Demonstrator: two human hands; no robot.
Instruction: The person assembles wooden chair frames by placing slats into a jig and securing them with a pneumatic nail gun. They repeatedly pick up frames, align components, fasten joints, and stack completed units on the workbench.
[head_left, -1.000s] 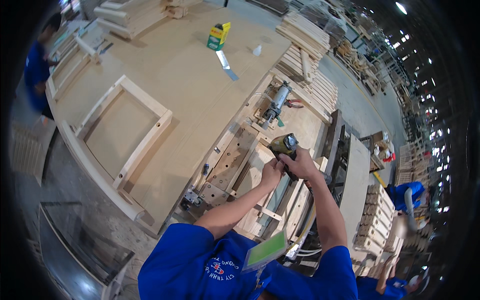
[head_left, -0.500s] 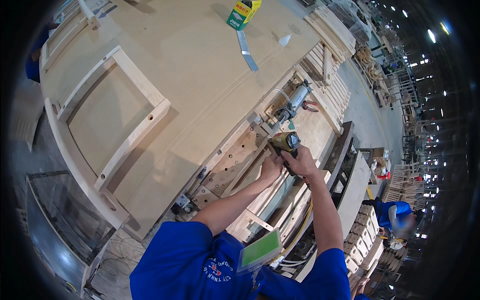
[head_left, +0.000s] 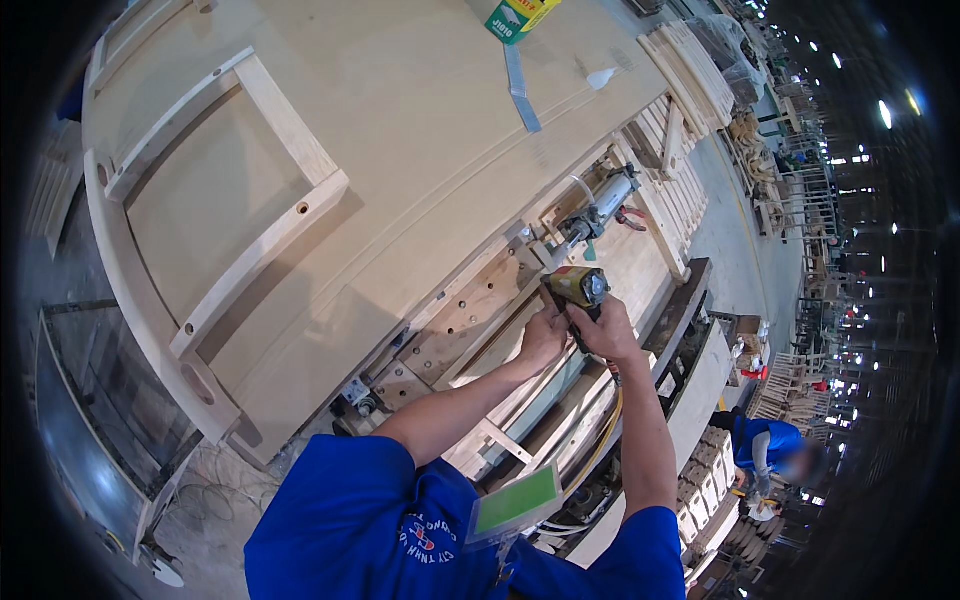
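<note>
In front of my body, my right hand [head_left: 606, 332] is wrapped around the handle of a yellow-and-black air staple gun [head_left: 578, 286]. Close against it, my left hand [head_left: 543, 338] is closed with its fingertips at the gun's lower front; part of what they pinch is hidden. Both hands are above a wooden jig [head_left: 470, 305] along the bench edge. A metal air cylinder [head_left: 612, 192] is mounted on the jig just beyond the gun. A yellow hose [head_left: 612, 425] runs down beside my right forearm.
On the bench [head_left: 400, 130] lie a curved wooden frame [head_left: 265, 235], a green-and-yellow box [head_left: 512, 20], strips of staples [head_left: 517, 85] and a small white nozzle [head_left: 600, 78]. Red-handled pliers [head_left: 631, 218] rest beyond the cylinder. Stacked slats [head_left: 690, 75] stand far right; a co-worker [head_left: 765, 445] is lower right.
The whole view has shifted, with bench items now higher and the box and strips farther right. Both hands stay together at the staple gun.
</note>
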